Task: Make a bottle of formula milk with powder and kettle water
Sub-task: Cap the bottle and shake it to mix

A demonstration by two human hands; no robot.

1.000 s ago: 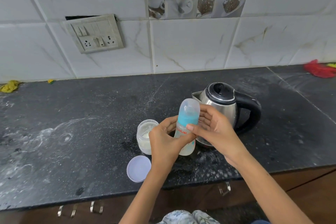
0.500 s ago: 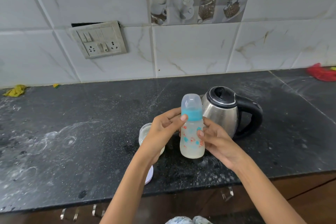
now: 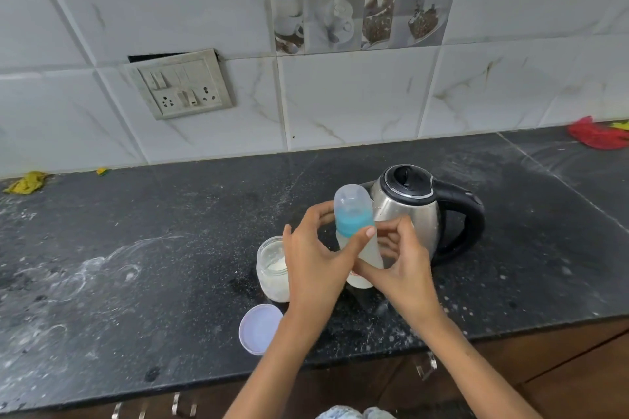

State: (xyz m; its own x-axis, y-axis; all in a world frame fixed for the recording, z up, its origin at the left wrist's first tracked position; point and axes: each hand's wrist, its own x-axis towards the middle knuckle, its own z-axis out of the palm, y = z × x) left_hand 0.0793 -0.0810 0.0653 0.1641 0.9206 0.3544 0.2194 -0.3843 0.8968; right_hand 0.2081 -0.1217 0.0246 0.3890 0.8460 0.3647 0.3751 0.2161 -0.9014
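I observe the feeding bottle (image 3: 354, 214) held above the black counter (image 3: 170, 231), near its front edge and a little right of centre; the bottle tilts slightly, its clear cap uppermost, a blue collar below the cap, and pale cloudy liquid in the lower body. The left hand (image 3: 316, 265) grips the bottle from the left; its thumb crosses the front just under the blue collar, and its fingers curl round the far side. The right hand (image 3: 401, 269) grips the lower body from the right; its fingers are curled about the bottle and its thumb lies toward the base; how tightly either hand presses I cannot tell.

The steel kettle (image 3: 412, 211) stands on the counter directly behind the bottle, lid shut, black handle pointing toward the right edge; whether the bottle touches it I cannot tell. The open powder jar (image 3: 272, 269) stands just left of the left hand, with white powder inside; its round lid (image 3: 260, 328) lies flat nearer the front edge, apart from the jar and partly covered by the left wrist.

White dust is smeared across the left half of the counter; a yellow cloth (image 3: 27, 182) lies at the back left corner; a red cloth (image 3: 597, 136) lies at the back right; a switch plate (image 3: 182, 85) is set in the tiled wall.
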